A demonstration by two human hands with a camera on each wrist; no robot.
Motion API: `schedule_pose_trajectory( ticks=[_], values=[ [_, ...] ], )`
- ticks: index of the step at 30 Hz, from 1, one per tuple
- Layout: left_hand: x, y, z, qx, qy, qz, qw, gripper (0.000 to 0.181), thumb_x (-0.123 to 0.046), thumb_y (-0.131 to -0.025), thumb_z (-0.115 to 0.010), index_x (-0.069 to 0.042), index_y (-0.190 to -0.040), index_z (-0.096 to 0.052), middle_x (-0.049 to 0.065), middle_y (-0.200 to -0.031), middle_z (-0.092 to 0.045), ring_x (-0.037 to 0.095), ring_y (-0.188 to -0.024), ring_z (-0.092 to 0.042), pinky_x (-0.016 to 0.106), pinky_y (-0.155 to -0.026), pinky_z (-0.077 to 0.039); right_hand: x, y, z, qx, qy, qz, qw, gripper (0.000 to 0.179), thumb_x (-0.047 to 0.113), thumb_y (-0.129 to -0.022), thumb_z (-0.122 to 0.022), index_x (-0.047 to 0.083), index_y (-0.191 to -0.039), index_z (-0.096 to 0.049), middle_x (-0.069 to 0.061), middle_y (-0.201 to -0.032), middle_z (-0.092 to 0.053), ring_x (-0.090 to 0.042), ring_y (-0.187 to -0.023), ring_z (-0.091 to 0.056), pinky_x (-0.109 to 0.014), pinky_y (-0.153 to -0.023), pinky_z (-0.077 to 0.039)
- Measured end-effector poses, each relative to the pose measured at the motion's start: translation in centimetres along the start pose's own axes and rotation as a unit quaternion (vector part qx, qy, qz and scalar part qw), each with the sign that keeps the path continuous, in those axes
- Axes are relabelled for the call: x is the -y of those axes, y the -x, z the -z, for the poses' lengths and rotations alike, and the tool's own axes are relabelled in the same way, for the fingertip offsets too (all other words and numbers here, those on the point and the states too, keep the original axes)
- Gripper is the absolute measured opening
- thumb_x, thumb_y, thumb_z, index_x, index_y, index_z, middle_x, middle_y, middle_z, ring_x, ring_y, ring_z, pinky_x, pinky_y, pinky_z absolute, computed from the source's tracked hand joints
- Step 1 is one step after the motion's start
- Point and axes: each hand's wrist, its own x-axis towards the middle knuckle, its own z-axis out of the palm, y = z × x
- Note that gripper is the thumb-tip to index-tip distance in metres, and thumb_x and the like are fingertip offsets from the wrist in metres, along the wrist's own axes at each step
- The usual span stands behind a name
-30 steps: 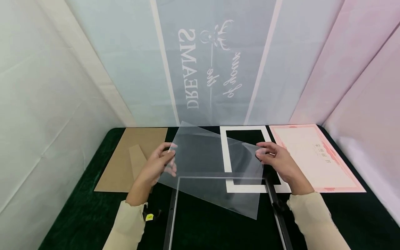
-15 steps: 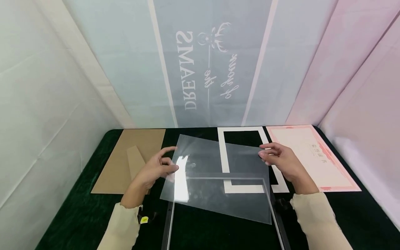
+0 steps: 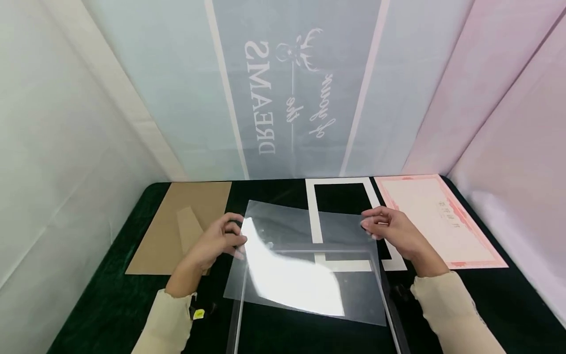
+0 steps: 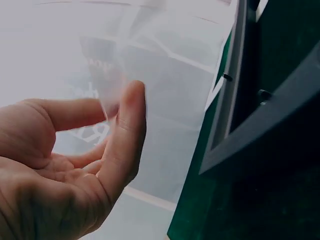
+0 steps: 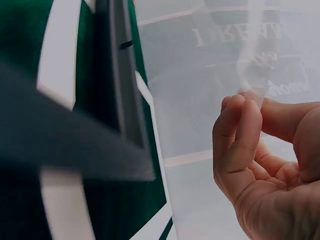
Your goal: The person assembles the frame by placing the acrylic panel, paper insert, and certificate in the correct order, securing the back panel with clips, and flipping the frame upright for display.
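Note:
A clear plastic sheet (image 3: 283, 226) hangs between both hands above a dark frame (image 3: 236, 322), and a bright reflection lies across it. My left hand (image 3: 217, 241) pinches its left edge between thumb and fingers; the left wrist view shows the fingertips (image 4: 132, 95) against the see-through edge. At the upper right corner, my right hand (image 3: 393, 231) pinches the sheet, with thumb and fingers meeting in the right wrist view (image 5: 250, 102). The sheet tilts slightly, its right side lower toward the front. The frame's near side is out of the head view.
A brown backing board (image 3: 152, 246) with a stand flap (image 3: 188, 228) lies at the left. Behind the sheet is a white mat border (image 3: 311, 201). A pink-bordered paper (image 3: 424, 216) lies at the right on the green cloth (image 3: 101, 305). A printed curtain (image 3: 177, 73) hangs behind.
The sheet has come down and turned to lie more level with the frame, and a bright reflection has spread over it. Both hands keep their pinch on it.

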Motion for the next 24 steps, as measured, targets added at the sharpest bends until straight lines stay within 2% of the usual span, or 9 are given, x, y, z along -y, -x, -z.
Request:
schedule_pose_trajectory(
  ticks=[5, 7, 10, 14, 20, 24],
  values=[
    [0.5, 0.5, -0.1, 0.037, -0.004, 0.016, 0.9992, 0.063, -0.023, -0.103, -0.055, -0.018, -0.157, -0.022, -0.003, -0.072, -0.065, 0.009, -0.061, -0.061, 0.026, -0.056, -0.056, -1.4, 0.4, -0.2, 0.038, -0.005, -0.016, 0.9991, 0.051, 0.019, -0.097, -0.065, -0.011, -0.135, -0.048, -0.008, -0.105, -0.07, -0.008, -0.082, -0.065, -0.026, -0.071, -0.058],
    [0.6, 0.5, -0.1, 0.046, 0.003, 0.016, 0.9988, 0.061, -0.027, -0.106, -0.049, -0.019, -0.158, -0.019, -0.004, -0.068, -0.067, 0.009, -0.056, -0.061, 0.025, -0.054, -0.056, -1.7, 0.6, -0.4, 0.049, -0.005, -0.018, 0.9986, 0.052, 0.02, -0.098, -0.065, -0.011, -0.136, -0.048, -0.011, -0.107, -0.07, -0.009, -0.083, -0.065, -0.027, -0.072, -0.058],
    [0.7, 0.4, -0.1, 0.044, 0.016, 0.009, 0.9989, 0.053, -0.025, -0.107, -0.045, -0.014, -0.155, -0.025, -0.003, -0.068, -0.068, 0.009, -0.053, -0.062, 0.026, -0.053, -0.056, -1.8, 0.8, -0.4, 0.053, 0.0, -0.017, 0.9984, 0.054, 0.022, -0.098, -0.065, -0.011, -0.137, -0.047, -0.017, -0.111, -0.068, -0.012, -0.084, -0.065, -0.028, -0.073, -0.058],
    [0.8, 0.3, -0.2, 0.03, 0.011, 0.007, 0.9995, 0.046, -0.015, -0.106, -0.047, -0.002, -0.147, -0.033, -0.001, -0.075, -0.066, 0.011, -0.062, -0.064, 0.027, -0.058, -0.059, -1.9, 1.2, -0.3, 0.045, 0.005, -0.02, 0.9988, 0.054, 0.021, -0.097, -0.066, -0.011, -0.136, -0.047, -0.022, -0.109, -0.067, -0.015, -0.082, -0.065, -0.029, -0.071, -0.058],
    [2.0, 0.6, -1.0, -0.008, -0.02, 0.024, 0.9995, 0.042, -0.006, -0.102, -0.052, 0.004, -0.141, -0.041, 0.01, -0.086, -0.063, 0.016, -0.067, -0.063, 0.032, -0.059, -0.06, -2.6, 1.6, -0.6, 0.059, 0.013, -0.02, 0.998, 0.05, 0.022, -0.096, -0.066, -0.009, -0.133, -0.051, -0.019, -0.102, -0.071, -0.016, -0.073, -0.064, -0.031, -0.07, -0.058],
    [2.7, 0.3, -1.4, -0.014, -0.026, 0.019, 0.9994, 0.04, -0.005, -0.1, -0.053, 0.004, -0.138, -0.044, 0.014, -0.089, -0.063, 0.018, -0.066, -0.065, 0.034, -0.06, -0.061, -2.9, 1.5, -0.5, 0.048, 0.015, -0.023, 0.9985, 0.048, 0.02, -0.095, -0.067, -0.009, -0.131, -0.054, -0.013, -0.097, -0.073, -0.012, -0.071, -0.063, -0.03, -0.068, -0.057]
  ],
)
